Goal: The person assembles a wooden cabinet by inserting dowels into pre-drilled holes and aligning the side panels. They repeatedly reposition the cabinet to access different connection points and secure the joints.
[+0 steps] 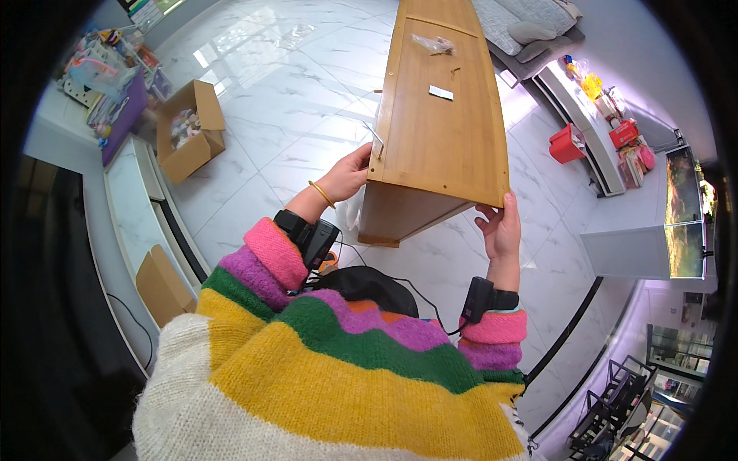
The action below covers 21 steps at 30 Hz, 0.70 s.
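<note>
A long wooden cabinet (419, 146) stands on the floor before me, its flat light-brown panel on top. My left hand (350, 177) closes on the panel's near left corner, with most of the fingertips hidden behind the edge. Right beside those fingers, a bent hex key (378, 140) stands at a hole near the edge. At the near right corner my right hand (501, 230) grips the panel, one finger up against its edge and the others curled below. Farther along the panel lie a small white card (440, 92), a small brass-coloured screw (455, 73) and a clear plastic bag (434, 44) of hardware.
An open cardboard box (188, 134) sits on the tiled floor at the left, near a low white cabinet (138, 192). To the right are a red bin (566, 144), a low shelf with goods and a lit fish tank (683, 215). A grey sofa (530, 34) stands far right.
</note>
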Each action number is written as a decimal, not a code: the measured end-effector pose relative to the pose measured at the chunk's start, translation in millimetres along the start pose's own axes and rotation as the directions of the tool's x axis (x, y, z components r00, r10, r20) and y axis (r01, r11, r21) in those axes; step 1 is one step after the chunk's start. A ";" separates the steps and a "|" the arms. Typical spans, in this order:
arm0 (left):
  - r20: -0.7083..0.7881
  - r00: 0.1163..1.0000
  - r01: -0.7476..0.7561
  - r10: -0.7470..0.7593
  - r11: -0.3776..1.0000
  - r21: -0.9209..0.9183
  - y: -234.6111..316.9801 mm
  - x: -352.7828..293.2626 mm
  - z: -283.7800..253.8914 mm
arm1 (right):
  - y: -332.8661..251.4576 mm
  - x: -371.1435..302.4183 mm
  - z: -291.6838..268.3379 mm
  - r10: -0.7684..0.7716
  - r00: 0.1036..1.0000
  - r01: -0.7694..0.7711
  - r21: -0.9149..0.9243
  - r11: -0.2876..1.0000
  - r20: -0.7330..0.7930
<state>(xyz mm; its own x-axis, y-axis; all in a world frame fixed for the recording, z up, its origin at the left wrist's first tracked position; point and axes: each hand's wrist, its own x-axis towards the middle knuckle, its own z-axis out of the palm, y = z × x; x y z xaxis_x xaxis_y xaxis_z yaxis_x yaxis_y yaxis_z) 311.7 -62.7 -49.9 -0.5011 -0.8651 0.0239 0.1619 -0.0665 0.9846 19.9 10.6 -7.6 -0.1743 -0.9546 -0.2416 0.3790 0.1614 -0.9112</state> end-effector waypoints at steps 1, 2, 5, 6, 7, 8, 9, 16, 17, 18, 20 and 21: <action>-0.005 1.000 0.005 -0.005 1.000 0.006 0.1 0.1 0.1 | -0.4 -0.2 0.4 0.001 1.000 -0.001 -0.006 1.000 -0.002; -0.009 1.000 0.010 -0.010 1.000 0.012 0.2 0.3 0.2 | -0.9 -0.4 0.9 0.002 1.000 -0.002 -0.008 1.000 -0.001; -0.004 1.000 -0.002 0.002 1.000 0.011 0.3 0.3 0.1 | -2.2 -1.2 2.2 -0.001 1.000 0.001 -0.021 1.000 0.001; 0.003 1.000 0.002 -0.002 1.000 0.024 0.2 0.4 -0.2 | -2.4 -1.5 2.4 -0.001 1.000 0.001 -0.023 1.000 0.002; 0.009 1.000 0.007 -0.007 0.999 0.036 -0.1 0.7 -0.8 | -2.6 -1.4 2.7 -0.003 1.000 0.003 -0.029 1.000 -0.007; 0.009 1.000 0.014 -0.014 0.999 0.053 -0.3 1.2 -1.6 | -2.9 -0.9 2.8 -0.003 1.000 0.003 -0.032 0.999 -0.013; 0.017 1.000 0.001 -0.002 0.999 0.052 -0.8 1.5 -2.2 | -2.6 -0.9 3.0 -0.004 1.000 0.004 -0.030 1.000 -0.002; 0.035 0.998 -0.047 0.048 0.999 -0.021 1.7 4.6 -11.7 | -5.3 0.7 6.2 0.029 0.999 -0.033 -0.100 0.994 -0.042; 0.037 0.998 -0.054 0.053 0.998 0.040 3.2 2.8 -14.8 | -5.8 1.5 6.2 0.030 0.999 -0.032 -0.119 0.992 -0.015; 0.016 0.999 -0.043 0.041 0.995 0.092 5.7 2.5 -19.7 | -6.0 1.8 5.2 0.043 0.999 -0.046 -0.136 0.990 -0.025; -0.034 0.999 -0.011 0.017 0.986 0.169 9.4 0.7 -28.6 | -3.5 -0.5 -0.4 0.018 0.999 -0.021 -0.075 0.997 -0.035; -0.056 0.998 0.006 0.007 0.975 0.224 11.8 2.5 -34.7 | 0.0 -5.9 -7.1 -0.019 1.000 0.019 -0.035 0.999 -0.003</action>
<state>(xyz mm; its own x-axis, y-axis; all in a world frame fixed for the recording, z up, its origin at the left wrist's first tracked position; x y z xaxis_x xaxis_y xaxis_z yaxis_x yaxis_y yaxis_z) 341.9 -82.9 -44.2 -0.4512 -0.8922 0.0211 -0.0355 0.0416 0.9985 14.5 18.0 -8.5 -0.1844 -0.9567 -0.2254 0.3440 0.1521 -0.9266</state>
